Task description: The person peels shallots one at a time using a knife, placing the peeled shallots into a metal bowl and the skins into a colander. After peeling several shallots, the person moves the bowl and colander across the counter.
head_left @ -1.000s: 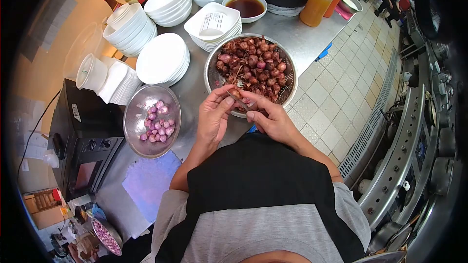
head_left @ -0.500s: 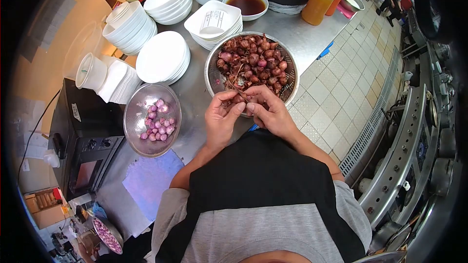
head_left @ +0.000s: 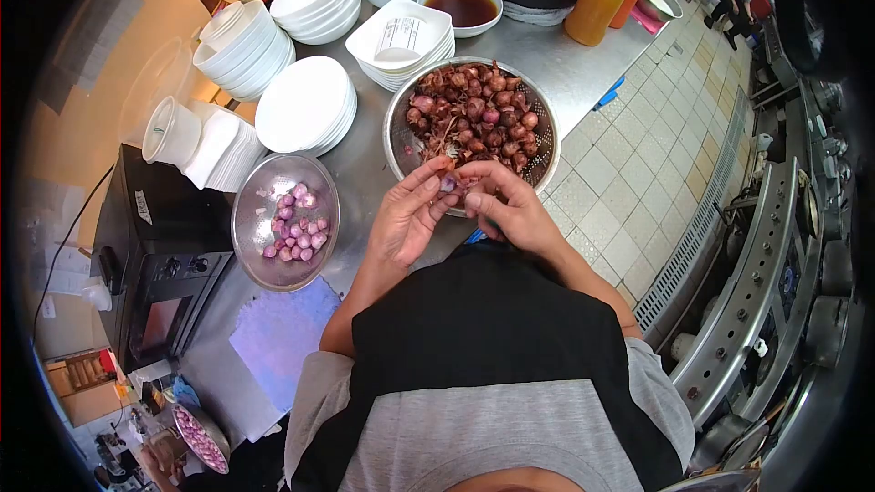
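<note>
Over the near rim of a perforated steel bowl (head_left: pixel 394 141) full of brown-skinned shallots (head_left: pixel 492 116), both my hands meet around one small shallot (head_left: pixel 447 184), pale purple where its skin is off. My left hand (head_left: pixel 406 217) pinches it between bent fingers, palm turned partly up. The fingertips of my right hand (head_left: pixel 510 210) are closed on the same shallot and its loose skin. To the left, a second perforated bowl (head_left: pixel 246 241) holds several peeled pink shallots (head_left: pixel 301 235).
Behind are a plate stack (head_left: pixel 303 107), square bowls (head_left: pixel 398 36), a bowl of dark liquid (head_left: pixel 462 7) and sauce bottles (head_left: pixel 597 5). A black microwave (head_left: pixel 164 264) stands left. At lower left, another person's hand (head_left: pixel 159 460) is beside a shallot bowl (head_left: pixel 202 439).
My left hand has turned its palm further up and its fingers have straightened somewhat. The shallot between my fingers now shows a pale purple surface where brown skin showed before.
</note>
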A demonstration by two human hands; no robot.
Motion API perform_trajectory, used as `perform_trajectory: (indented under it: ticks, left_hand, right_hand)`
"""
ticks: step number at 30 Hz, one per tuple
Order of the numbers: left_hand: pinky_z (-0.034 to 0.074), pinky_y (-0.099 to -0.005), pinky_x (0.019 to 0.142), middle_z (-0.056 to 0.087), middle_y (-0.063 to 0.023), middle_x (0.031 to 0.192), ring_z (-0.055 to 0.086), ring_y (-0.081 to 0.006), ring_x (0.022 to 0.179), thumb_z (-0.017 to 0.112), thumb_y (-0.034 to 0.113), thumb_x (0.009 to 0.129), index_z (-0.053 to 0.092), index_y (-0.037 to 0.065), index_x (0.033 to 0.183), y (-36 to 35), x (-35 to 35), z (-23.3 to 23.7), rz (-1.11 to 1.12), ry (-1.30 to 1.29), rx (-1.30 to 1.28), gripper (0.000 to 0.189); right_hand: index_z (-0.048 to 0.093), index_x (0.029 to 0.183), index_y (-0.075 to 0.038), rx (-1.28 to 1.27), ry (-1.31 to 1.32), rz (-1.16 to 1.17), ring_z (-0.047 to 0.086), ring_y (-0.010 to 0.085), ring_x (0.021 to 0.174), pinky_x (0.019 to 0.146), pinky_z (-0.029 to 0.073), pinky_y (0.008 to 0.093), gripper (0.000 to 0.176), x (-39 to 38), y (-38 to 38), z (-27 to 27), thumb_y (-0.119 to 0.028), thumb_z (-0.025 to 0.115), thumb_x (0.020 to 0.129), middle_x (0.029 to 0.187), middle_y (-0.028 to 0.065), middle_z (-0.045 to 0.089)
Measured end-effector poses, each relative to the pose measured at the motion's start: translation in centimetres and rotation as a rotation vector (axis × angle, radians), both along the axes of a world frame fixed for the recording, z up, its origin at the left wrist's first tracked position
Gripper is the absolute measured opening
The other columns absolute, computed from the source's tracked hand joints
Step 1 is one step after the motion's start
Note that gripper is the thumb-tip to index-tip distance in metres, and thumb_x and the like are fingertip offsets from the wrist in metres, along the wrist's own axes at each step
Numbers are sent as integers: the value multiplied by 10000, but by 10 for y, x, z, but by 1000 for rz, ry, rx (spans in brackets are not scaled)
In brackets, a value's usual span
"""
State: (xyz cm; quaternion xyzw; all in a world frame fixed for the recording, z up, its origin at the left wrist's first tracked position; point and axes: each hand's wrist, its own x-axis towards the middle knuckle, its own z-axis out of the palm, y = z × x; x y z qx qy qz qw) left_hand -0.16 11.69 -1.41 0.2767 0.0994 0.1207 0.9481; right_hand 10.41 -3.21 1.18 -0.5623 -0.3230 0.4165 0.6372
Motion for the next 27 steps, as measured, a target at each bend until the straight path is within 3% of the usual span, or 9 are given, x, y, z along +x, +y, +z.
perform_trajectory:
  ticks: [7, 10, 13, 15, 23, 25, 26, 27]
  left_hand:
    - [534, -296, 840, 601, -162, 1099, 620, -212, 970, 517, 56, 907, 468, -56, 1231, 1, -6, -7, -64, -58, 4, 346]
    - [534, -302, 833, 609, -149, 1083, 621, -207, 960, 514, 51, 908, 485, -47, 1212, -2, -7, -6, -34, -29, -4, 321]
    - [528, -304, 849, 616, -123, 1067, 617, -197, 964, 519, 33, 900, 514, -19, 1175, 1, -5, -9, 58, -44, 42, 280]
    - [517, -294, 854, 618, -109, 1060, 614, -183, 958, 529, 29, 895, 532, -7, 1149, -2, -4, -5, 107, -39, 52, 256]
    - [498, -290, 897, 599, -81, 1063, 596, -156, 983, 542, -13, 876, 545, 13, 1106, -7, -2, -5, 199, -29, 87, 231]
    - [499, -287, 893, 595, -82, 1070, 593, -158, 991, 537, -12, 880, 543, 16, 1105, -7, -2, -7, 194, -58, 94, 227]
    - [499, -287, 893, 595, -82, 1070, 593, -158, 991, 537, -12, 880, 543, 16, 1105, -8, -2, -7, 194, -58, 94, 227]
    - [498, -289, 893, 591, -85, 1078, 589, -161, 1000, 533, -10, 882, 534, 18, 1116, -8, -2, -6, 181, -72, 83, 235]
  right_hand:
    - [485, 1167, -49, -17, 115, -173, 468, 71, 560, 453, 376, 192, 265, 7, 3, -10, -131, 533, 920, 799, 35, 539]
    - [449, 1250, -52, -39, 110, -188, 476, 73, 587, 445, 384, 211, 347, 6, 4, -14, -106, 527, 916, 792, 40, 525]
    - [431, 1316, -76, -31, 10, -180, 461, 63, 553, 454, 377, 196, 416, 0, 0, -7, -122, 534, 916, 805, 22, 550]
    - [425, 1355, -115, -92, -29, -38, 455, 58, 543, 461, 374, 200, 456, -5, -4, -2, -111, 536, 912, 793, 11, 545]
    - [510, 1292, -111, -34, -377, -130, 522, 81, 587, 539, 439, 224, 410, -12, 2, -3, -70, 537, 885, 860, 49, 607]
    - [502, 1312, -142, 73, -550, -159, 430, 38, 557, 480, 369, 182, 407, -9, 5, -10, -69, 522, 912, 792, 1, 562]
    - [502, 1312, -142, 73, -550, -159, 430, 38, 557, 480, 369, 182, 407, -9, 4, -9, -69, 522, 912, 792, 1, 562]
    - [501, 1308, -134, -16, -298, -124, 457, 64, 535, 468, 382, 197, 397, -9, 1, -4, -83, 517, 914, 799, 28, 567]
